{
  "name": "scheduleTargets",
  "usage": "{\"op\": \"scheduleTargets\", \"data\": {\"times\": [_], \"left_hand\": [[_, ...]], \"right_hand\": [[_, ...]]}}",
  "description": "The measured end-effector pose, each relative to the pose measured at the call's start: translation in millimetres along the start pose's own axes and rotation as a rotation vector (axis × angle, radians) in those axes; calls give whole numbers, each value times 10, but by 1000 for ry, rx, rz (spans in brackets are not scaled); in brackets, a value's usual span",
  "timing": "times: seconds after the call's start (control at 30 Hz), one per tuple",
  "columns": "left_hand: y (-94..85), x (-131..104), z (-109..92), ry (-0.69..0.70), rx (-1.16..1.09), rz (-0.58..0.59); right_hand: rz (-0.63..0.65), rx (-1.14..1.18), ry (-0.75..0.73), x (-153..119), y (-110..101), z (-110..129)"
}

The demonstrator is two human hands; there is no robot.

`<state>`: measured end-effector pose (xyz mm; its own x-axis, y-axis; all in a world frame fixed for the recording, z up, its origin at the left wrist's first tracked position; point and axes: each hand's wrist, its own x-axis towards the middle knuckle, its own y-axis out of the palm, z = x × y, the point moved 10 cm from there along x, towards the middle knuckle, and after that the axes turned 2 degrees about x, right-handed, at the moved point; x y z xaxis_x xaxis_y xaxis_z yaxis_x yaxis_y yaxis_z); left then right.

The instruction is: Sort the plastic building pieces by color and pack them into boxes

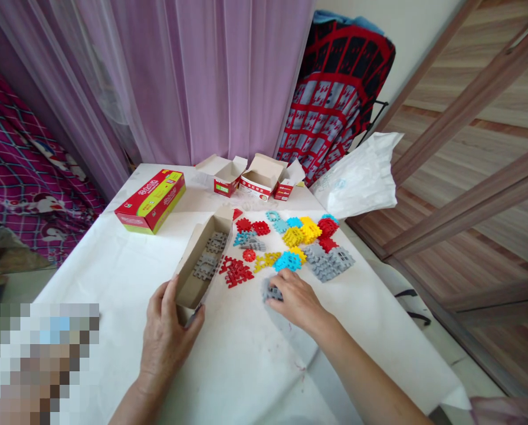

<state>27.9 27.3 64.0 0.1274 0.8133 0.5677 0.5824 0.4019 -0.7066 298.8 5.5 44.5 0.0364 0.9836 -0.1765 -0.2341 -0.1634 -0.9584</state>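
My left hand (169, 330) grips the near end of a long open cardboard box (186, 292), thumb on one side and fingers on the other. Inside that box lie some grey interlocking plastic pieces (207, 265). My right hand (297, 298) is closed around a grey plastic building piece (273, 289) just above or on the table; the fingers partly hide it. Around it are red pieces (237, 273), blue pieces (288, 261), yellow pieces (308, 229) and a stack of grey pieces (330, 262).
The white-covered table (237, 366) also bears a closed red and yellow-green box (151, 200) at back left. Small opened boxes (255, 184) stand along the back edge. A white plastic bag (361, 177) sits at the right back, near a wooden wardrobe (467, 147).
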Motion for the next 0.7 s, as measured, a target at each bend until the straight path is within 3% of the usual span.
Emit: {"op": "scheduleTargets", "data": {"times": [0.23,0.43,0.7], "left_hand": [[3,2,2,-6,1,2],[6,-3,-40,18,-14,-18],[6,-24,-63,25,-33,-28]], "right_hand": [[59,70,-22,-75,59,-43],[107,-27,1,-115,87,29],[85,-59,-7,-195,162,56]]}}
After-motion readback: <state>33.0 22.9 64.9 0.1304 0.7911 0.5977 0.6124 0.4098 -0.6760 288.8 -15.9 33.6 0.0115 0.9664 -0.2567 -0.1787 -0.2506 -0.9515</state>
